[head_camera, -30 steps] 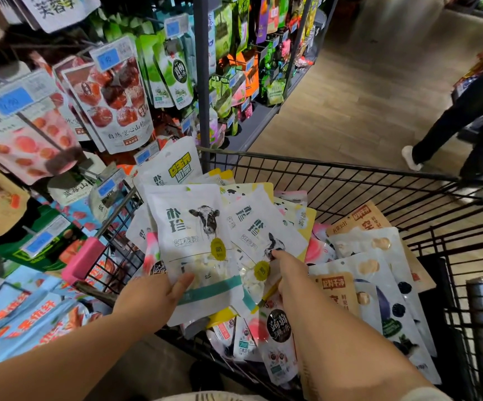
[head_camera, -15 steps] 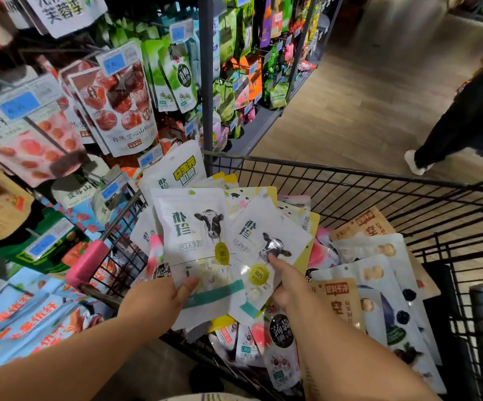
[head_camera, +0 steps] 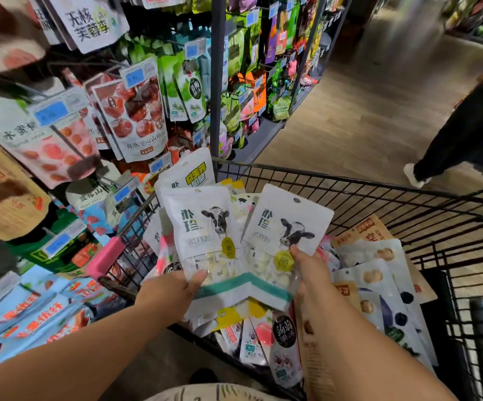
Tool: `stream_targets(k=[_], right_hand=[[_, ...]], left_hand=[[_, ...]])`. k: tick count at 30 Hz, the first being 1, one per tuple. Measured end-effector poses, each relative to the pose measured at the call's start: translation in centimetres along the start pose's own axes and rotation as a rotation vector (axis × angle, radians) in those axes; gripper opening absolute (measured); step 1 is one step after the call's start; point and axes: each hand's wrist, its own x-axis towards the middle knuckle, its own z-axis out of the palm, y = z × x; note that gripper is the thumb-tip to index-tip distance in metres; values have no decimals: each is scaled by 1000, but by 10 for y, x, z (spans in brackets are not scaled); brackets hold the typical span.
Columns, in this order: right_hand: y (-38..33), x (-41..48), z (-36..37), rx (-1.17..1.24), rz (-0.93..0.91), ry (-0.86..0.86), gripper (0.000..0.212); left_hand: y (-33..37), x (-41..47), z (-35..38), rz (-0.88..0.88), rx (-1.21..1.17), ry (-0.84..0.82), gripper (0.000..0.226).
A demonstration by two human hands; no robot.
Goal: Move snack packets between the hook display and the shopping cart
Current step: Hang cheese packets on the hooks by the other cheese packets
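Note:
Two white snack packets with a cow picture are held up over the black wire shopping cart (head_camera: 379, 195). My left hand (head_camera: 170, 293) pinches the left cow packet (head_camera: 202, 230) at its lower left corner, thumb on the front. The right cow packet (head_camera: 286, 224) is tilted to the right and gripped at its lower edge by my right hand (head_camera: 306, 273). Their bottom edges overlap at the green stripe. Below them the cart is full of several more packets (head_camera: 379, 282). The hook display (head_camera: 136, 117) with hanging packets fills the left side.
The cart's pink handle end (head_camera: 105, 256) sits close to the display. A dark upright post (head_camera: 217, 82) divides the shelving. A person in dark trousers (head_camera: 460, 140) walks on the wooden aisle floor at the right. Blue packets (head_camera: 23, 316) lie low at the left.
My right hand has lifted the second cow packet clear of the cart pile and swung it up to the right, beside the one in my left hand. Both packets are higher now.

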Motion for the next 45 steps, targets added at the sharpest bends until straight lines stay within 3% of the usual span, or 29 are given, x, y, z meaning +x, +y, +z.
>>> stream_targets(k=[5, 7, 11, 13, 17, 20, 24, 27, 35, 42, 45], right_hand=[[-56, -46, 11, -25, -163, 10, 38], [-80, -66, 22, 6, -181, 5, 50], [-122, -95, 51, 71, -232, -107, 30], [-139, -116, 73, 95, -292, -156, 38], [-157, -157, 126, 99, -395, -357, 47], [-156, -179, 170, 13, -454, -458, 14], [-147, -208, 230, -61, -525, -619, 12], [-135, -233, 270, -126, -526, -751, 12], [-78, -306, 350, -421, -524, -1049, 22], [-47, -366, 387, -389, -496, -1252, 16], [-39, -387, 398, -434, -534, -1343, 18]], left_hand=[[-1, -1, -8, -59, -219, -97, 57], [-5, -3, -19, -40, -397, -26, 55], [-12, -20, -56, -151, -527, 87, 43], [-17, -28, -78, -170, -488, 79, 55], [-34, -47, -121, -184, -695, 303, 58], [-55, -64, -150, -138, -687, 417, 53], [-86, -93, -181, -141, -718, 531, 43], [-108, -118, -196, -178, -728, 593, 21], [-167, -183, -220, -226, -613, 702, 58], [-194, -240, -226, -229, -584, 913, 37], [-202, -261, -228, -300, -594, 971, 47]])
